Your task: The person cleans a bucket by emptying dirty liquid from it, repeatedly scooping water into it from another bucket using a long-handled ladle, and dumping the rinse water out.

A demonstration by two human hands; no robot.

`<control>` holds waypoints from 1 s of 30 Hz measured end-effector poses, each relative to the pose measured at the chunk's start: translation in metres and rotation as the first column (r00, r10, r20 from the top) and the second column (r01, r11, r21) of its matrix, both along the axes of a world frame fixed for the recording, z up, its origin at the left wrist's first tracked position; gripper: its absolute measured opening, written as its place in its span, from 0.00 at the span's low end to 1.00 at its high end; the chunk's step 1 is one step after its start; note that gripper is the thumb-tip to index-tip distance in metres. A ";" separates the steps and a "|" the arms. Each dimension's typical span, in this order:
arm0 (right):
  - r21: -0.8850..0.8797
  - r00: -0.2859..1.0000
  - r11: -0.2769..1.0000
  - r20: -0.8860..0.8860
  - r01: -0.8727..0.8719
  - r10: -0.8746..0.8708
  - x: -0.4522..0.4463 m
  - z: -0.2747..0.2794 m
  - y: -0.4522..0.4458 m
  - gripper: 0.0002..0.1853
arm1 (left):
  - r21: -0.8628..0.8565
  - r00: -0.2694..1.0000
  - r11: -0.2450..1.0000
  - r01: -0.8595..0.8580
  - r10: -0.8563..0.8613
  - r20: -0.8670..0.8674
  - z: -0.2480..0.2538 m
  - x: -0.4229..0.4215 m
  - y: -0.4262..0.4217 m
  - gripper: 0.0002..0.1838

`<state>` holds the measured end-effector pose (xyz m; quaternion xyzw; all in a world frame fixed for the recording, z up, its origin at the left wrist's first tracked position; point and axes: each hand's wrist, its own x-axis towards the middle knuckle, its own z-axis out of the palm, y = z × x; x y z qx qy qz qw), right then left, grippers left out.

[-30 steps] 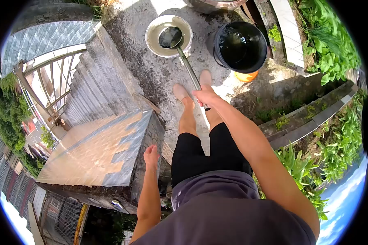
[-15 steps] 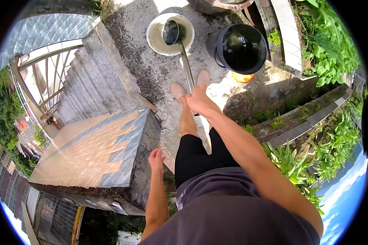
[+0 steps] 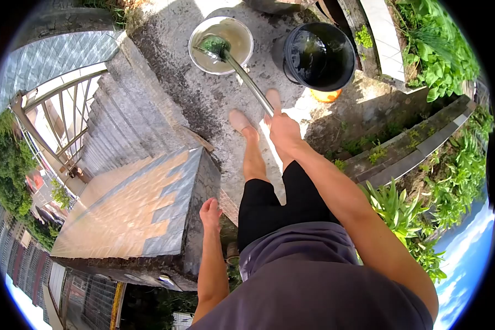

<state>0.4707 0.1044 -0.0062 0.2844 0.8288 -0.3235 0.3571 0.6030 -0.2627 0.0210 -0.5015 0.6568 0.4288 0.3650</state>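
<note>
My right hand (image 3: 285,132) is wrapped round the metal handle of a long-handled ladle (image 3: 250,82). The ladle's bowl, greenish on its outside, is tilted over inside a white bucket (image 3: 251,52). Pale, cloudy liquid shows in that bucket. To its right stands a black bucket (image 3: 287,65) holding dark, shiny liquid. My left hand (image 3: 210,213) hangs with nothing in it, its fingers loosely curled and partly apart, close to the edge of a tiled block.
Left of my feet a tiled ledge (image 3: 132,203) rises, with grey steps (image 3: 126,110) and a metal railing (image 3: 55,115) beyond. An orange object (image 3: 325,95) sits under the black bucket. Leafy plants (image 3: 440,60) grow along a raised bed on the right.
The ladle's bowl has turned from upright, with dark liquid in it, to tipped over in the white bucket. My right hand has shifted slightly right.
</note>
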 end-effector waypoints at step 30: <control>0.307 0.816 0.815 0.164 0.491 -0.554 0.094 -0.065 0.171 0.13 | 0.007 0.957 0.958 0.287 -0.287 0.031 -0.001 -0.065 0.049 0.18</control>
